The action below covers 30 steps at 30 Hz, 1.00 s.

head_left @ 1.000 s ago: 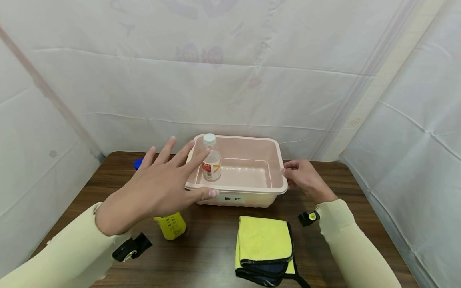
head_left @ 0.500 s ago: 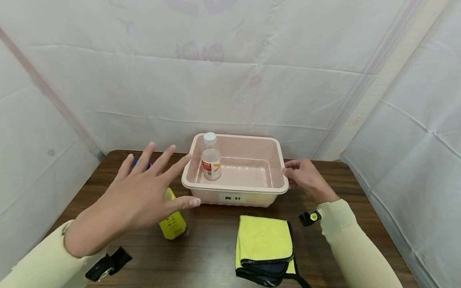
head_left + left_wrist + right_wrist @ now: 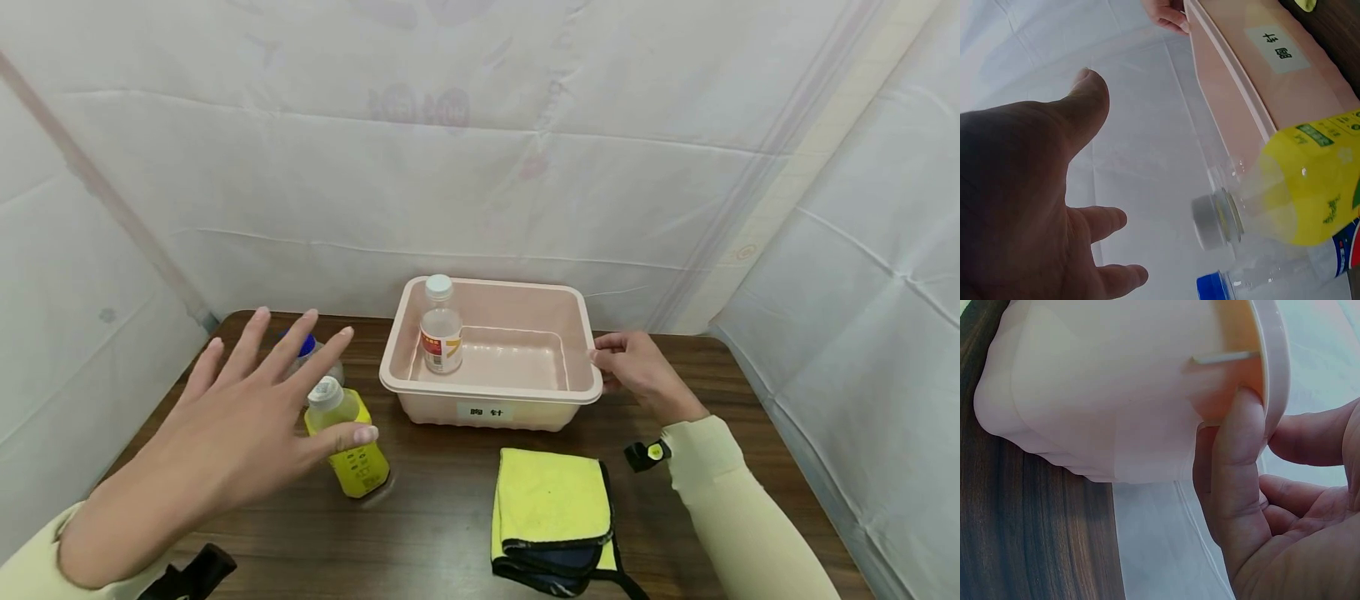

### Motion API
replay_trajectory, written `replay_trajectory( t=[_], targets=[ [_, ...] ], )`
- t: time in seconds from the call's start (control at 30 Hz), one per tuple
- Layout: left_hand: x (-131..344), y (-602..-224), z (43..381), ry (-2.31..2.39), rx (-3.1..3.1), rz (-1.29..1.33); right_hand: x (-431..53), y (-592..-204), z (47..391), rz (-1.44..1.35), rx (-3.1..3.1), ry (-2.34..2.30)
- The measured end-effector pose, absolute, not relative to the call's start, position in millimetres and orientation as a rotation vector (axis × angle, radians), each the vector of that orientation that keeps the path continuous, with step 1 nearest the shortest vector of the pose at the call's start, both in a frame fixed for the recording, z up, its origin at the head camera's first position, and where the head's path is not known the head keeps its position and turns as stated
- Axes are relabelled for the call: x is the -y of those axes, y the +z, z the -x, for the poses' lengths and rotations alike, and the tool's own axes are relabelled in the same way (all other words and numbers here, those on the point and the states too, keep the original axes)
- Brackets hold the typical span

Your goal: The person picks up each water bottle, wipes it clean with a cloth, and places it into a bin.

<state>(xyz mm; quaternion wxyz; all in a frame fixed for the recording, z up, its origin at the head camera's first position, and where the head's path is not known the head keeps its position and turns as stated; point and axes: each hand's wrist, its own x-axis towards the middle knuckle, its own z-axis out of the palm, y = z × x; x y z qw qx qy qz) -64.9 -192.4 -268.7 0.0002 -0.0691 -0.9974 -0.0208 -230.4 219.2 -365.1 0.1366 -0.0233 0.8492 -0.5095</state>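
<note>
My left hand (image 3: 240, 425) hovers with fingers spread beside and over a yellow-labelled plastic bottle (image 3: 360, 471), holding nothing. In the left wrist view, that bottle's white cap (image 3: 1209, 222) is apart from the fingers. A blue-capped bottle (image 3: 307, 344) stands just behind it, partly hidden by the fingers. My right hand (image 3: 637, 371) pinches the right rim of a pale pink plastic basin (image 3: 420, 408). Its thumb and fingers (image 3: 1238, 481) lie on either side of that rim in the right wrist view. Inside the basin, at its left end, stands a clear white-capped bottle (image 3: 441, 342) with a red and white label.
A folded yellow cleaning cloth (image 3: 553, 500) with black edging lies in front of the basin. All this stands on a dark wooden table (image 3: 435, 508). White sheeting (image 3: 480, 192) rises close behind the table and along its sides.
My left hand has moved left and toward me, away from the basin, uncovering the yellow-labelled bottle's white cap. The basin's left end shifted slightly left early on; my right hand keeps its hold.
</note>
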Motion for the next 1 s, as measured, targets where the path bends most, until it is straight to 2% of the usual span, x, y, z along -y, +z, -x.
replay_trajectory(
  t=[1.0],
  targets=[
    [262, -315, 33, -0.112, 3.119, 0.023, -224, -368, 232, 0.068, -2.451, -1.473]
  ],
)
